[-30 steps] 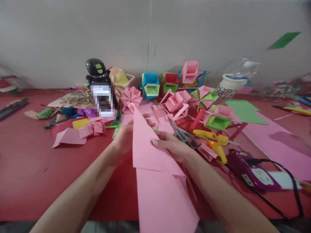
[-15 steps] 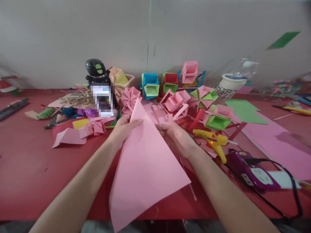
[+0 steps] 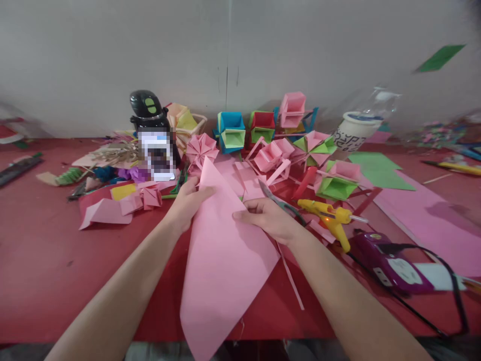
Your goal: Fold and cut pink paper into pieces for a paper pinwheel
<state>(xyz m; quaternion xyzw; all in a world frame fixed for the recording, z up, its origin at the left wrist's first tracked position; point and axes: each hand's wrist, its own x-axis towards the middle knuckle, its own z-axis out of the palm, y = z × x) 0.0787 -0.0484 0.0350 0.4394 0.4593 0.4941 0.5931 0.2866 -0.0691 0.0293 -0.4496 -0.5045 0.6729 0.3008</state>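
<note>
A large pink paper sheet [image 3: 221, 265] is held up in front of me, its narrow tip pointing away and its wide end hanging toward the table's front edge. My left hand [image 3: 185, 203] pinches its left side near the tip, thumb on top and fingers behind. On the right edge, my right hand [image 3: 265, 215] grips the sheet between thumb and fingers. Scissors [image 3: 280, 200] lie just beyond my right hand, partly hidden by it. A thin pink paper strip [image 3: 291, 278] rests on the table beside the sheet.
A yellow glue gun [image 3: 326, 218] with a lit orange light lies at right, near a purple corded device [image 3: 393, 263]. Folded paper shapes [image 3: 231, 133] line the back. A phone [image 3: 160, 155] leans on a black bottle [image 3: 150, 113]. Pink sheets [image 3: 424, 220] lie far right.
My right hand has closed on the sheet's right edge, thumb now on top. The sheet's right side has swung inward, uncovering more of the strip. The scissors now show more.
</note>
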